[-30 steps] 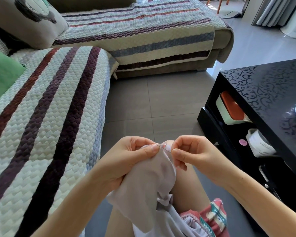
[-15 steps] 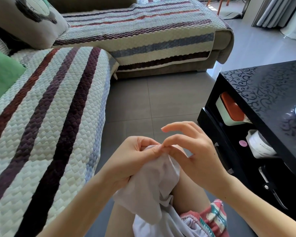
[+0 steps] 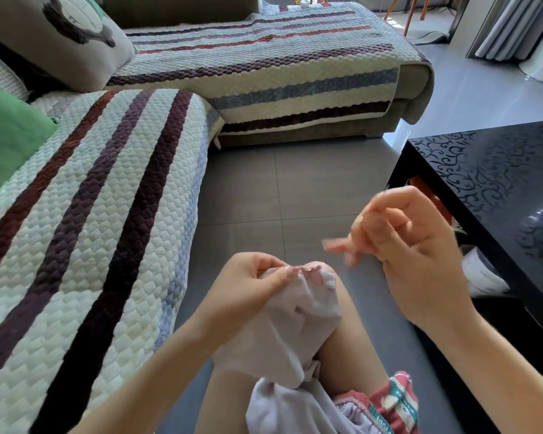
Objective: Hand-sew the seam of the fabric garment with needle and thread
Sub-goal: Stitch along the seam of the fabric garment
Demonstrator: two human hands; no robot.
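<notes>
Your left hand point(image 3: 251, 286) has the pale lilac garment point(image 3: 282, 327) bunched up right in the near middle of the view. Thumb and forefinger are pinching the top fold, and the other fingers are curled in around the cloth. The garment sits draped over your bare leg point(image 3: 351, 346), and the rest of it trails down into your lap next to the red patterned shorts point(image 3: 395, 399).

A bit of pink thread point(image 3: 342, 271) comes off the right side of that pinched fold, where you can see a few pink stitches, and heads toward your right hand point(image 3: 420, 261). That hand is up in the air, to the right of the fabric and a little farther out, not touching it. The fingers are curled in, but the fingertips are too blurred to tell if you've got the thread or a needle pinched there. I can't spot the needle anywhere.

The striped quilted sofa point(image 3: 91, 230) fills the left side and wraps around the far end, with a green cushion point(image 3: 10, 136) at the left edge. The glossy black table point(image 3: 499, 183) is on the right, just past your right hand, and grey tiled floor point(image 3: 279, 189) runs between the two.
</notes>
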